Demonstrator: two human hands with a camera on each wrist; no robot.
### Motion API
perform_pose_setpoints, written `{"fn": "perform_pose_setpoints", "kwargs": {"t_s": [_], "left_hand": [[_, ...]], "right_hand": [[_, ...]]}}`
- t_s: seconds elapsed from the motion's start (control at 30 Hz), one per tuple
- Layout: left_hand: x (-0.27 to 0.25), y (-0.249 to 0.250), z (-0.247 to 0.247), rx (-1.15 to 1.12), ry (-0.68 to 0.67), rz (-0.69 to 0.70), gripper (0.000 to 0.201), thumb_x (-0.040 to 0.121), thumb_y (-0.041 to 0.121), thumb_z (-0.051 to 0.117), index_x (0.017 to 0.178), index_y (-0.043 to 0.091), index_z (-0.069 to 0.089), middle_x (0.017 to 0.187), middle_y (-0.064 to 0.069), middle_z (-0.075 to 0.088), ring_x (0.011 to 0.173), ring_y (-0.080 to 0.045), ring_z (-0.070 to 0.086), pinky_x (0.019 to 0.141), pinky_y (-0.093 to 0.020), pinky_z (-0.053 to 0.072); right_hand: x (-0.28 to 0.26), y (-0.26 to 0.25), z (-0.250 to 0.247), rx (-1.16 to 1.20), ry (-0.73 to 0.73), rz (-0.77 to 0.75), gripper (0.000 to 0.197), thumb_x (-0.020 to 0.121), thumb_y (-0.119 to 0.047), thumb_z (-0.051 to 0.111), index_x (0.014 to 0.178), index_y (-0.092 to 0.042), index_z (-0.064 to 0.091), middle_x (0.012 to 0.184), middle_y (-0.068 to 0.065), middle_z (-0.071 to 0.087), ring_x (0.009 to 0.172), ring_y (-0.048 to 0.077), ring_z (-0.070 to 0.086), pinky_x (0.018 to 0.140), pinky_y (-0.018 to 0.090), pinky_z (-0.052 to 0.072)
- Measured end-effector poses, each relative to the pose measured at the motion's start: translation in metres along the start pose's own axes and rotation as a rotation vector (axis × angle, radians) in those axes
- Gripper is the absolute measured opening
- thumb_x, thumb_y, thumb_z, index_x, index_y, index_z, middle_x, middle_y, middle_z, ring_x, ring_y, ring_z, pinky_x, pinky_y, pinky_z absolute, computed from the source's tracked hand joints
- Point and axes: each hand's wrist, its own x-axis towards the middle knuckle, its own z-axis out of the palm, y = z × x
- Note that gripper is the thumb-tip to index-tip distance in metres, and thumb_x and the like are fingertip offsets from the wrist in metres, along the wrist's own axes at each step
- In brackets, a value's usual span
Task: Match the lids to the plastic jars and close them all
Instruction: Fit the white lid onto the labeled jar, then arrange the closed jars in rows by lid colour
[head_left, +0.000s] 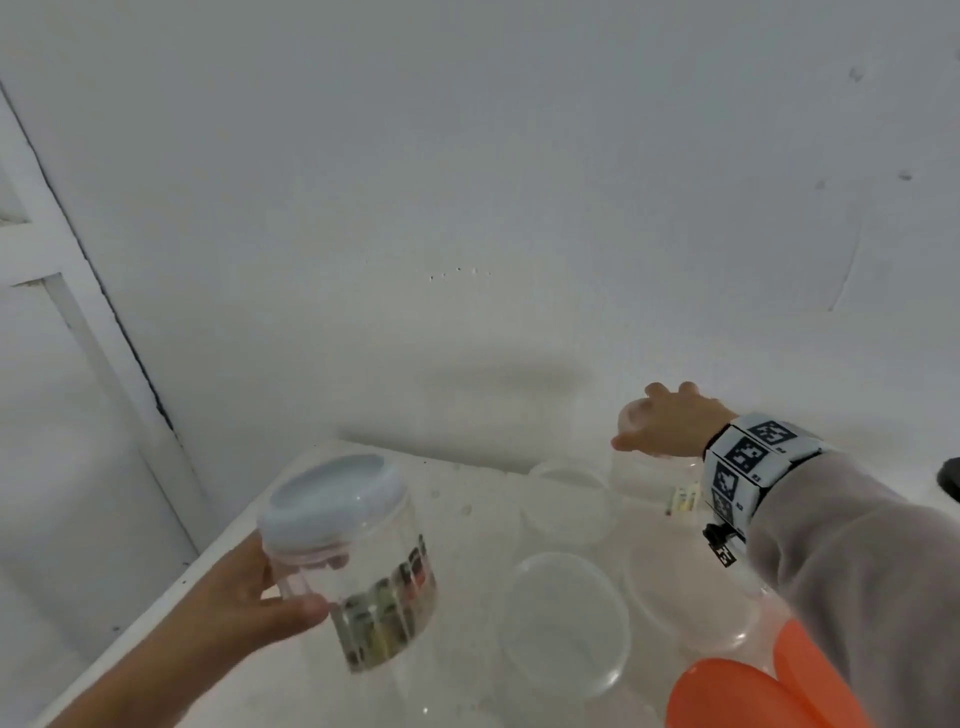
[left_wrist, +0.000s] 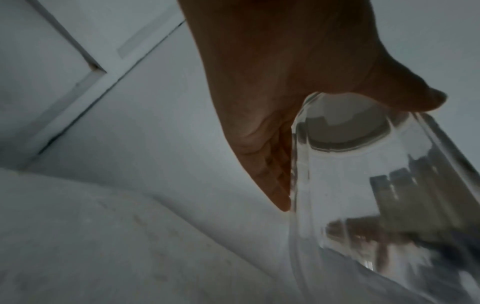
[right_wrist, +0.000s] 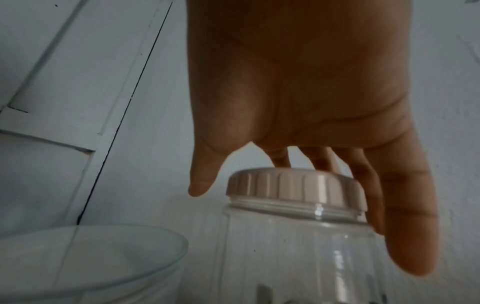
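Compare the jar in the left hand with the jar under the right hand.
The left hand's jar is lifted off the table and tilted; the right hand's jar stands upright. The first has a smooth pale blue-white lid; the second has a ribbed beige screw cap. The left hand grips the first by its body; the right hand reaches over the second's cap. Both are clear plastic and capped.

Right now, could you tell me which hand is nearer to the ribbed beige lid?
Right. The right hand is over the ribbed beige lid; the left hand is away, holding the white-lidded jar.
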Motion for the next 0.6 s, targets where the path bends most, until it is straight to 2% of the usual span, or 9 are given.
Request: {"fn": "perform_pose_setpoints", "kwargs": {"t_s": [0.1,0.17,0.23,0.3,0.4,0.47,0.53,0.6], "left_hand": [[0.034,0.006,-0.011,-0.073,0.122,-0.001,0.112,0.023,0.076,0.082,0.123,0.034,0.053,0.113,0.008,0.069,0.108,-0.008,0.062,0.091,-0.036,0.048],[0.065,-0.001,-0.018,-0.058,0.188,0.031,0.116,0.025,0.077,0.080,0.129,0.036,0.048,0.122,0.009,0.063,0.116,-0.011,0.057,0.097,-0.041,0.046],[0.094,-0.004,-0.021,-0.026,0.249,0.004,0.124,0.025,0.077,0.078,0.136,0.032,0.042,0.130,0.007,0.055,0.121,-0.015,0.051,0.102,-0.048,0.043],[0.125,-0.014,-0.024,-0.015,0.322,-0.034,0.125,0.025,0.074,0.080,0.134,0.027,0.041,0.129,0.004,0.052,0.118,-0.018,0.050,0.100,-0.047,0.044],[0.171,-0.030,-0.027,0.028,0.430,-0.083,0.103,0.042,0.062,0.087,0.127,0.023,0.042,0.119,0.004,0.054,0.112,-0.024,0.054,0.095,-0.050,0.048],[0.196,-0.041,-0.026,0.068,0.479,-0.089,0.090,0.052,0.047,0.089,0.125,0.019,0.044,0.117,-0.001,0.057,0.109,-0.031,0.057,0.090,-0.050,0.050],[0.217,-0.049,-0.022,0.083,0.507,-0.092,0.088,0.057,0.037,0.091,0.126,0.014,0.042,0.116,-0.008,0.058,0.108,-0.036,0.059,0.084,-0.047,0.051],[0.231,-0.054,-0.019,0.089,0.538,-0.131,0.096,0.055,0.041,0.091,0.127,0.011,0.035,0.113,-0.008,0.055,0.105,-0.034,0.059,0.082,-0.045,0.051]], "right_hand": [[0.013,-0.001,-0.011,-0.031,0.011,-0.047,0.086,0.071,-0.068,0.059,0.139,-0.021,0.034,0.140,0.007,0.035,0.128,0.035,0.036,0.103,0.047,0.039],[0.014,-0.009,-0.024,-0.122,0.075,-0.152,0.086,0.067,-0.070,0.054,0.135,-0.021,0.036,0.140,0.004,0.034,0.126,0.032,0.033,0.101,0.044,0.037],[0.013,-0.025,-0.037,-0.243,0.133,-0.290,0.077,0.074,-0.065,0.053,0.132,-0.016,0.040,0.141,0.000,0.033,0.124,0.025,0.027,0.098,0.041,0.033],[0.015,-0.047,-0.045,-0.289,0.154,-0.394,0.071,0.082,-0.057,0.057,0.134,-0.012,0.041,0.142,0.001,0.031,0.124,0.024,0.025,0.097,0.039,0.032],[0.020,-0.083,-0.051,-0.138,0.068,-0.451,0.088,0.075,-0.048,0.072,0.145,-0.022,0.026,0.135,-0.003,0.030,0.120,0.026,0.035,0.092,0.035,0.038],[0.025,-0.111,-0.052,-0.138,0.024,-0.531,0.092,0.071,-0.042,0.078,0.145,-0.031,0.025,0.134,-0.008,0.031,0.116,0.024,0.041,0.091,0.036,0.042],[0.032,-0.141,-0.050,-0.177,-0.006,-0.601,0.092,0.071,-0.037,0.080,0.144,-0.037,0.025,0.137,-0.011,0.032,0.117,0.023,0.045,0.095,0.041,0.045],[0.039,-0.168,-0.047,-0.219,-0.015,-0.652,0.092,0.072,-0.032,0.080,0.144,-0.037,0.024,0.139,-0.011,0.032,0.117,0.024,0.047,0.097,0.044,0.046]]}}
